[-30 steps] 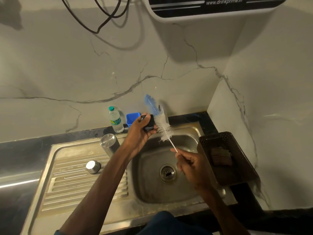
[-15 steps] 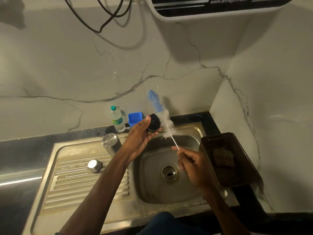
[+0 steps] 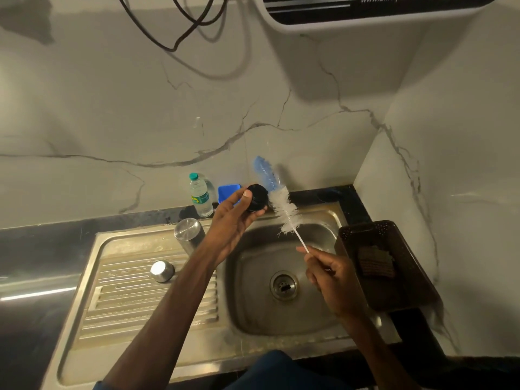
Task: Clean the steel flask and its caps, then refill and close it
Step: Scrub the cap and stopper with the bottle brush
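Logged: my left hand [image 3: 236, 218] pinched black cap [image 3: 257, 201], 12 o'clock of sink [image 3: 253, 319]; right hand [image 3: 334, 280] gripped bottle brush [image 3: 285, 211] stem, 3 o'clock. Risk: a hard scrub could knock the cap loose.

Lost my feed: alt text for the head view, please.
Over a steel sink, the left hand holds a black cap while the right hand holds a bottle brush by its thin handle, bristles beside the cap. The steel flask and a steel cap stand on the draining board.

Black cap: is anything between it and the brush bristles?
Nothing visible does. The left hand holds the black cap, and the brush in the right hand has its bristles right beside it.
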### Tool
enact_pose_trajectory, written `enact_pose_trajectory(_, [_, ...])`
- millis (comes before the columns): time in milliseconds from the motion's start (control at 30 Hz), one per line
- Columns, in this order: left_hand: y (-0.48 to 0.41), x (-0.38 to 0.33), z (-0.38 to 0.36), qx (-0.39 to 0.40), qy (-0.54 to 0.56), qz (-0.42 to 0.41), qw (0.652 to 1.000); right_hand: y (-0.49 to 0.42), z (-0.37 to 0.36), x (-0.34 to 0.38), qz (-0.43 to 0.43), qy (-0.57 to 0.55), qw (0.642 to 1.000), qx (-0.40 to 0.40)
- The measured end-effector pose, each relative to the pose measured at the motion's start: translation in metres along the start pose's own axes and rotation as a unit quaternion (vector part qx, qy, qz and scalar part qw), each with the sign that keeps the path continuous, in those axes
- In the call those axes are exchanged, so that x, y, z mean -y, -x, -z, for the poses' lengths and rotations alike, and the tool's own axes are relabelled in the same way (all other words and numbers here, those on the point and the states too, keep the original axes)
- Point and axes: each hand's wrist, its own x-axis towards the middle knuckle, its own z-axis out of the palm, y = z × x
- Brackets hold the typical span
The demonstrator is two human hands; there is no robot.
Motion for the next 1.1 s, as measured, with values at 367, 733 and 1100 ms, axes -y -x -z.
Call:
enact_pose_trajectory(367, [0.019,0.006,-0.007,0.121,-0.158,0.033,0.980,-0.036,-0.016,0.043,0.045,0.000,0.999,-0.018])
enact_pose_trajectory(733, [0.017,0.005,-0.003,0.080,-0.121,0.012,0.989,-0.041,-0.018,0.038,0.120,0.031,0.992,-0.013])
enact_pose_trajectory(1100, [0.008,-0.004,0.006,0.023,-0.148,-0.010,0.989,-0.010,-0.003,0.016,0.076,0.065,0.995,0.018])
